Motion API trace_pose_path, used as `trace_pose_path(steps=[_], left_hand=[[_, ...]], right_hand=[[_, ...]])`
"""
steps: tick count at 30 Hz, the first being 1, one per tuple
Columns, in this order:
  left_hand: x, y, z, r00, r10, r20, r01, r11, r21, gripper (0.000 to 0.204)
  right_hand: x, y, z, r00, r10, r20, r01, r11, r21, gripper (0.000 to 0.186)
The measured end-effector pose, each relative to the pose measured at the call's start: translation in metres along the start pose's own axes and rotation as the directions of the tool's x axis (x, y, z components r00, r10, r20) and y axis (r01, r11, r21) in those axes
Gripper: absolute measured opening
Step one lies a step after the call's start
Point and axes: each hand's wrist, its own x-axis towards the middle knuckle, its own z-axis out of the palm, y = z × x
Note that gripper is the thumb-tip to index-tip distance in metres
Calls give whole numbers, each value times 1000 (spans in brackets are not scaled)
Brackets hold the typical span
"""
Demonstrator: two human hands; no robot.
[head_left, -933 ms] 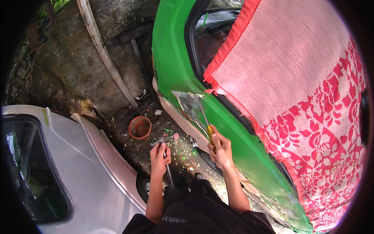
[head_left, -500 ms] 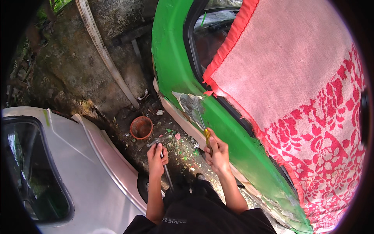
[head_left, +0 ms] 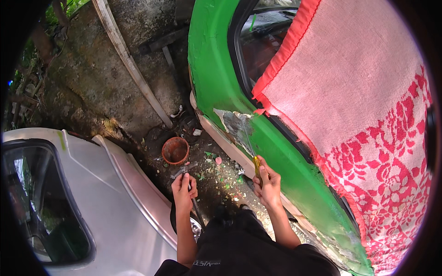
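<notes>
My left hand (head_left: pixel 184 191) is closed around a hammer (head_left: pixel 184 169), just below its metal head. The dark handle slants down toward my legs. In my right hand (head_left: pixel 268 186) is a screwdriver (head_left: pixel 257 166) with a yellow handle and a long thin shaft. That shaft points up and away, over a bare grey patch (head_left: pixel 235 126) with ragged edges on the green car body (head_left: pixel 216 83). Whether its tip touches the patch I cannot tell. Left of the screwdriver, the hammer is held apart from the car.
A patterned pink and red towel (head_left: pixel 350 92) drapes over the green car's window side. On the left stands a silver car (head_left: pixel 115 202). Between them are a reddish-brown pot (head_left: pixel 175 151) and scattered paint chips (head_left: pixel 225 177) on the ground. A long pale strip (head_left: pixel 131 62) leans farther back.
The whole view has shifted, so the cars and pot appear farther right. The hammer head shows more plainly above my left hand. Both hands keep their holds.
</notes>
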Motion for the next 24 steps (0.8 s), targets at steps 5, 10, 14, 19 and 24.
trace_pose_path(steps=[5, 10, 14, 19, 24], left_hand=[[0, 1, 4, 1000, -17, -5, 17, 1000, -13, 40], [9, -4, 4, 997, -15, 72, 15, 1000, -4, 40], [12, -6, 8, 993, -40, 114, 40, 999, 0, 41], [16, -2, 11, 988, -10, 155, 12, 1000, -12, 42], [20, -7, 6, 987, -19, 160, 18, 1000, 5, 41]], right_hand=[[18, 23, 17, 993, -115, -7, 115, 993, -23, 42], [8, 27, -1, 997, -78, -13, 79, 996, 43, 41], [34, 46, 14, 986, -166, 4, 166, 986, 20, 42], [17, 43, 5, 992, -129, -15, 129, 990, 46, 41], [41, 58, 27, 984, -177, -32, 178, 982, 54, 42]])
